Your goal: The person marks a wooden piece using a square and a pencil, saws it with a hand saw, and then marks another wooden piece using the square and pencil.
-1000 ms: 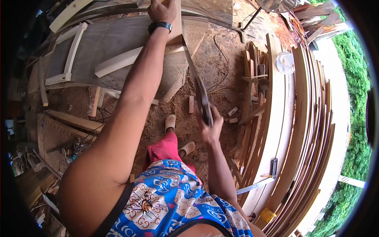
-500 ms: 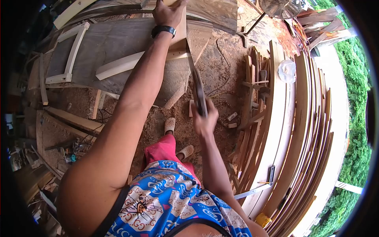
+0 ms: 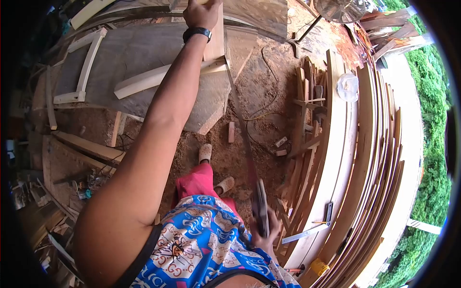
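My right hand (image 3: 267, 227) is wrapped around the handle of a handsaw (image 3: 246, 129), low beside my shirt. Its long thin blade runs up and away, and the far end meets the edge of a pale wooden board (image 3: 217, 41). At the top of the view my left hand (image 3: 201, 15), with a black watch on the wrist, grips that board; its fingertips are partly cut off by the frame edge. A curved pale wood piece (image 3: 144, 82) lies on the grey worktable (image 3: 120, 53), partly behind my left forearm.
A joined wooden frame (image 3: 89, 72) lies on the worktable's left. Long planks (image 3: 336, 144) are stacked at right, bearing a plastic container (image 3: 347, 88), a metal square (image 3: 307, 233) and a yellow tape measure (image 3: 319, 267). Sawdust, small offcuts and a cord (image 3: 274, 77) lie on the floor.
My right hand has pulled the saw back toward my body, so much more of the blade shows. My left hand stays on the board, only slightly higher in view.
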Action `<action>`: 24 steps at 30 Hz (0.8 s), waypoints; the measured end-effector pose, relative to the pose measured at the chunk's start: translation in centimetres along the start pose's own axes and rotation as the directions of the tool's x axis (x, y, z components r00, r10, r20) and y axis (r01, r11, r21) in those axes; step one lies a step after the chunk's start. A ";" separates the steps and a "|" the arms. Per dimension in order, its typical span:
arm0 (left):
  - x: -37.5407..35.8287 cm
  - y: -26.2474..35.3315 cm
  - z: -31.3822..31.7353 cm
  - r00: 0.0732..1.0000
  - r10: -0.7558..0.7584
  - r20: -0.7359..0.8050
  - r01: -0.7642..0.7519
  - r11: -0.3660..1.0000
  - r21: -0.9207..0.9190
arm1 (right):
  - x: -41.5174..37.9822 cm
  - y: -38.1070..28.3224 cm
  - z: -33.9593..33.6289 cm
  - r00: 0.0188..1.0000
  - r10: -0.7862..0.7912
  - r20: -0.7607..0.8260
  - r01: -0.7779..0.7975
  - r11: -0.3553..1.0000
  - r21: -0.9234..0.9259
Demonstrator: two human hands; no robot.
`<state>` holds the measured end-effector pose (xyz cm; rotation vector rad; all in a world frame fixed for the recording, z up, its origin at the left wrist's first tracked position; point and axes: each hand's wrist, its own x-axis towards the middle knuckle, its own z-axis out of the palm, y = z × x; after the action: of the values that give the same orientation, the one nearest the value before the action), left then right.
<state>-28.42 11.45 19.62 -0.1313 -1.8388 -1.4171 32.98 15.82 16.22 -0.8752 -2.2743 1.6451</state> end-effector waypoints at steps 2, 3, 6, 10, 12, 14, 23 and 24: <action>-0.1 -0.1 -0.1 1.000 0.006 0.009 -0.005 0.997 -0.074 | 6.9 0.6 3.5 0.998 -0.055 0.003 0.055 0.998 0.018; -0.1 0.0 -0.1 0.999 0.033 0.011 -0.032 0.992 -0.125 | 11.4 1.5 6.0 0.976 -0.217 0.006 0.217 0.976 0.023; -0.2 0.4 -0.4 0.999 0.044 0.006 -0.043 0.990 -0.131 | 23.4 -2.9 13.4 0.970 -0.244 -0.017 0.244 0.970 -0.016; -0.4 0.1 -0.3 0.999 -0.029 0.026 0.030 0.998 -0.049 | 23.5 -4.4 14.0 0.994 -0.105 0.031 0.099 0.983 0.153; -0.1 0.0 -0.3 0.999 -0.027 0.030 0.026 1.000 0.013 | 17.0 -0.4 10.0 0.983 -0.185 0.012 0.185 0.982 0.034; 0.0 0.2 -0.2 1.000 -0.007 -0.004 0.007 1.000 0.023 | 8.7 2.3 5.3 0.997 -0.078 0.019 0.077 0.996 0.043; -0.3 -0.1 -0.2 0.999 0.044 -0.018 -0.045 0.999 -0.008 | 11.3 2.3 6.1 0.995 -0.098 0.020 0.097 0.994 0.042; -0.6 0.1 -0.5 0.999 0.046 -0.018 -0.046 0.999 -0.003 | 15.7 0.9 8.5 0.983 -0.182 0.020 0.182 0.983 0.006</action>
<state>-27.71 11.31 19.40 -0.1612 -1.8081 -1.3850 16.52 18.16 9.59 -0.6305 -2.2873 1.5848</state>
